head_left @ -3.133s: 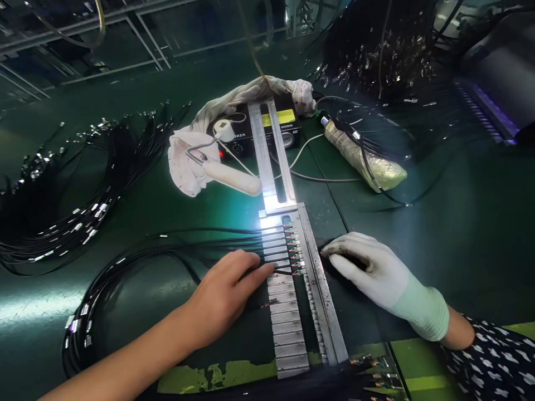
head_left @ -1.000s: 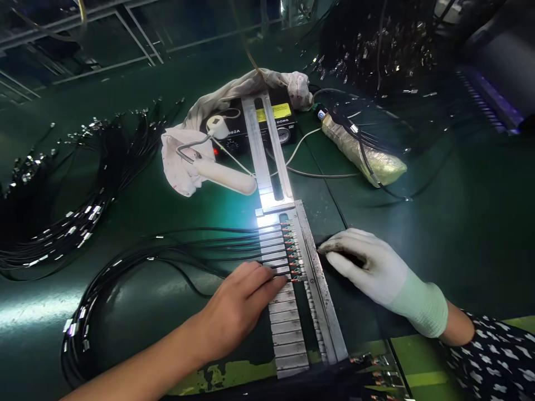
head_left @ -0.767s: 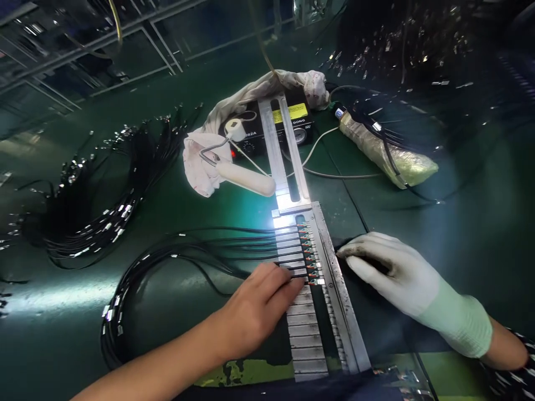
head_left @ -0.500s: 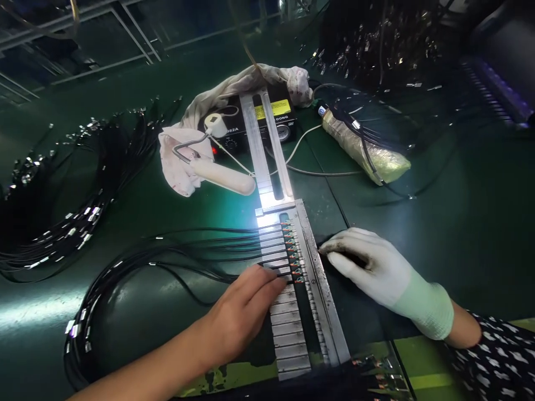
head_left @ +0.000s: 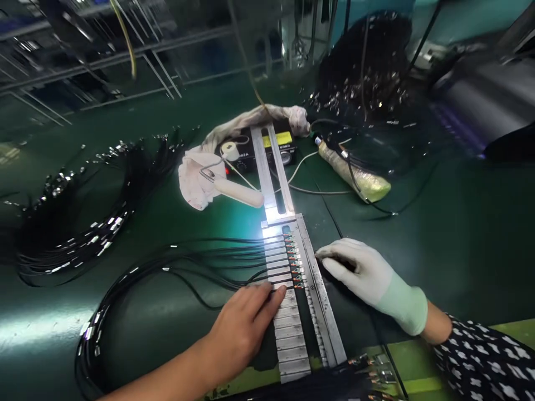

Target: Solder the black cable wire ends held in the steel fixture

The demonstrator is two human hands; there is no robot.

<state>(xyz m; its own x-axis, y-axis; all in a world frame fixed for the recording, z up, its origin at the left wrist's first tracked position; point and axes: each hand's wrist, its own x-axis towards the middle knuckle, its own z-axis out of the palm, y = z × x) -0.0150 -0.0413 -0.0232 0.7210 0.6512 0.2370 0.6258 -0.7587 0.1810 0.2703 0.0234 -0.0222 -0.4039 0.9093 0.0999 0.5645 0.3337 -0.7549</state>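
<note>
A slotted metal fixture lies lengthwise on the table. Several black cables run across it from the left, their stripped coloured ends and small metal connectors lined up against the rail. My bare left hand rests on the slats at the lowest cable, thumb and forefinger on either side of it. To the right, my white-gloved right hand has thumb and fingertips pinched together at the rail's outer edge. Whatever lies between those fingertips is too small to make out.
Behind the fixture stands a black control box with a cloth and a pale-handled tool. A wrapped roll lies right of it. Cable bundles sit at left, back right and the front edge.
The view has tilted up, bringing more of the background in. My left thumb has moved slightly apart from the forefinger at the lowest cable. My right hand stays by the rail.
</note>
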